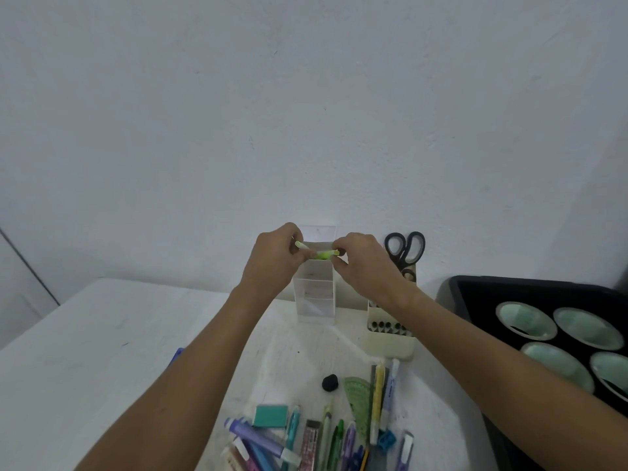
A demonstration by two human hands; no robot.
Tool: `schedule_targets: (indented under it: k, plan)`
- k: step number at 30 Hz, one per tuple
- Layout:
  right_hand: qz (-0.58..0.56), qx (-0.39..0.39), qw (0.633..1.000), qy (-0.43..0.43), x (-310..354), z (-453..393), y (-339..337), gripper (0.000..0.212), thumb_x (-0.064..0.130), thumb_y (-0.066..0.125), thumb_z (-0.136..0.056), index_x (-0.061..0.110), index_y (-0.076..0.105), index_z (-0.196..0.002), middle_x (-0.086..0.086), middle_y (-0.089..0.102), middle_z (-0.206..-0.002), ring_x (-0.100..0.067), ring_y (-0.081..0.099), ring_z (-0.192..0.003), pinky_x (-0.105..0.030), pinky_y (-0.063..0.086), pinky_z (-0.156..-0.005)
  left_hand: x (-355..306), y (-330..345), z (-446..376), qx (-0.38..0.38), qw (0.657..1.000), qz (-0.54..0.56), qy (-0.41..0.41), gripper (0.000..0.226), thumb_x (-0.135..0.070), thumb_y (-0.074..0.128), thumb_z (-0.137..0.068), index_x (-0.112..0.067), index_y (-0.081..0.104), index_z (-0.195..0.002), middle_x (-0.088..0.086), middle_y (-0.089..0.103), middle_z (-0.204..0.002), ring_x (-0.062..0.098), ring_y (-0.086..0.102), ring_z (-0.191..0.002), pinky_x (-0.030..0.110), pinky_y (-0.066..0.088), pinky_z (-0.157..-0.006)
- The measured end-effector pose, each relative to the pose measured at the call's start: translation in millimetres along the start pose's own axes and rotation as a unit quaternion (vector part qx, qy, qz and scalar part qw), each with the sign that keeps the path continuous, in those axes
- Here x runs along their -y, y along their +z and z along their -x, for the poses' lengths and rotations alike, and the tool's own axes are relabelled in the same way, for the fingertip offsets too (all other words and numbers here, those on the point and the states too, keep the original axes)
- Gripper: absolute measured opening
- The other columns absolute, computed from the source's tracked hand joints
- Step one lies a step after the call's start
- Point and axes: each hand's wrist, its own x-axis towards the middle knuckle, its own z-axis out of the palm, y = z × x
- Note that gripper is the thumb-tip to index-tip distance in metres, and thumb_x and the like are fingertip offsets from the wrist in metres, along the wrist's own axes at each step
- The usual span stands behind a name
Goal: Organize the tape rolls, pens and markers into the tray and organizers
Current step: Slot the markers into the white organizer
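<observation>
Two hands, left [272, 258] and right [362, 263], pinch a green marker [319, 253] level, just above the clear organizer [316, 294]. Best tipped upright, then lowered into a compartment without nudging its walls.

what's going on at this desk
A person holds a green highlighter level between both hands, left hand and right hand, above the clear organizer. Four tape rolls already sit in the black tray. Many pens and markers lie loose on the table.
</observation>
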Motion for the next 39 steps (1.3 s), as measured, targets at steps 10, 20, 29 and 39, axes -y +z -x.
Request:
schedule_targets:
  k: [10, 20, 29, 39]
  plan:
    - [-0.010, 0.014, 1.000, 0.026, 1.4, -11.1, 17.4, 0.019, 0.012, 0.053, -0.089, 0.005, 0.069, -0.082, -0.009, 0.067, -0.079, -0.012, 0.042, -0.052, -0.023, 0.033, -0.048, -3.1, -5.5, -10.3, 0.093, 0.977, -0.189, 0.017, 0.025, -0.034, 0.072, -0.081, -0.012, 0.061, -0.085, 0.003, 0.059, -0.075, 0.022, 0.055, -0.067, 0.028, 0.037, -0.054]
    - [-0.007, 0.007, 1.000, 0.026, 2.0, -16.9, 26.8, 0.018, 0.010, 0.053, -0.089, 0.006, 0.071, -0.085, -0.010, 0.067, -0.076, -0.022, 0.056, -0.065, -0.034, 0.049, -0.060, -2.7, 3.8, -24.3, 0.144, 0.937, -0.308, 0.078, 0.018, -0.022, 0.059, -0.088, -0.009, 0.067, -0.098, 0.006, 0.064, -0.092, 0.024, 0.062, -0.083, 0.028, 0.040, -0.060]
    - [-0.004, 0.025, 0.999, 0.027, 5.5, -21.6, 40.4, 0.023, 0.004, 0.050, -0.086, 0.009, 0.071, -0.093, -0.009, 0.068, -0.079, -0.022, 0.060, -0.068, -0.038, 0.054, -0.067, 0.8, 7.3, -20.1, 0.144, 0.934, -0.315, 0.088, 0.015, -0.015, 0.055, -0.087, -0.010, 0.066, -0.096, 0.003, 0.051, -0.084, 0.022, 0.055, -0.074, 0.026, 0.032, -0.055]
    - [-0.035, 0.035, 0.999, 0.000, 14.1, 16.9, 25.8, 0.018, 0.011, 0.058, -0.088, 0.003, 0.071, -0.097, -0.010, 0.070, -0.094, -0.023, 0.063, -0.082, -0.027, 0.048, -0.075, 10.5, -6.5, 25.0, 0.118, 0.967, -0.219, 0.049, 0.035, -0.026, 0.060, -0.088, -0.018, 0.059, -0.122, 0.001, 0.056, -0.097, 0.018, 0.053, -0.088, 0.028, 0.041, -0.071]
